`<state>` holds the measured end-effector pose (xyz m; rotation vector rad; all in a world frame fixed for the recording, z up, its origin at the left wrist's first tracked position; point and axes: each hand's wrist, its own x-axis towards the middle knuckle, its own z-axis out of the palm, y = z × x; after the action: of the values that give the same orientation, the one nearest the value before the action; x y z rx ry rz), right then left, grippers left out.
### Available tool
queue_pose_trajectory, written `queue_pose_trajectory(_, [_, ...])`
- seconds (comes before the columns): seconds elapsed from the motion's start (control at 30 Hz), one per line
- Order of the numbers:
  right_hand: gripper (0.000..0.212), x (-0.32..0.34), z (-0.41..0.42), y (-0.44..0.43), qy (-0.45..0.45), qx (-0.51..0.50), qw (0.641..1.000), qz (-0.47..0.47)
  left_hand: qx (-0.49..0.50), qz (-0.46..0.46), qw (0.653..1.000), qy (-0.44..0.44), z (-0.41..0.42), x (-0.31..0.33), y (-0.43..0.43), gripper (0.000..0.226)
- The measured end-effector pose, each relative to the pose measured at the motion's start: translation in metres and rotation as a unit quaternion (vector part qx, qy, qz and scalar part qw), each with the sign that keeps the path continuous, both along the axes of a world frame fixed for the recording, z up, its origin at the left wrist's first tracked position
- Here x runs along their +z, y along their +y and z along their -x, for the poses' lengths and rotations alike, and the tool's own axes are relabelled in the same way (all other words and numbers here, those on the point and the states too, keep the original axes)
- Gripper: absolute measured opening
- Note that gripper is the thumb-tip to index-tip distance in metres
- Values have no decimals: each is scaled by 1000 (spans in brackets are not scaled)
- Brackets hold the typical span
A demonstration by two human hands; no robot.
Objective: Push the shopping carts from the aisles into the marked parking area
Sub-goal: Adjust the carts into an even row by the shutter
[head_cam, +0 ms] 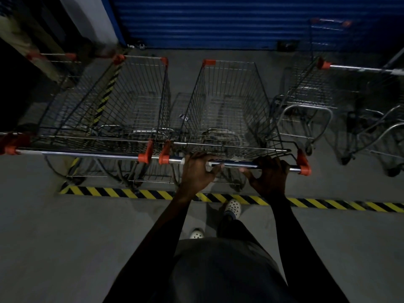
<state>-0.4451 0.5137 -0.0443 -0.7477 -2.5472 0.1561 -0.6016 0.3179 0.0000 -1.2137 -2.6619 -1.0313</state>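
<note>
Nearest: the person's white perforated clogs [232, 207] on the grey concrete floor [65, 237], the front one right at the yellow-and-black striped floor line [131, 193] that marks the bay edge. Just past it, the left hand [197, 171] and right hand [270, 176] are on the chrome handle bar w/ dark centre sleeve [236, 164]. The fingers of both wrap over the bar and clamp on it, thumbs on the near side, w/ the sleeve btw the hands.

Cart in hand is a silver wire-mesh shopping cart w/ orange plastic corner caps [229, 101]. It's across the striped line: basket & what shows of the undercarriage are inside the bay, and only the person is outside. Long axis runs handle-to-nose, near to far, approx square to the line. The narrower nose points at the blue corrugated roller shutter [218, 18] and stops short of it, bare floor btw.

Left, a matching wire cart [122, 101] is parked just beside it, handles nearly end to end, same heading. Right, a third wire cart [306, 90] sits apart, turned at an angle. More frames beyond are too dim to sort.

Progress, my read: this cart is basically parked. Maybe a small nudge fwd, then let go. Several carts are in the bay; whether any are left in the aisles can't be told from here.
</note>
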Motion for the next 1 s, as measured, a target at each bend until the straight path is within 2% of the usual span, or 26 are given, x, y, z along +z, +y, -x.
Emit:
queue_pose_trajectory(0.33, [47,0,-2,1,3,0,1000,-16,6,10,1000,-26,-3,-3,2,53])
queue_pose_trajectory(1.0, [52,5,-3,1,6,10,1000,-3,9,-11,1000,-25,0,-11,1,38])
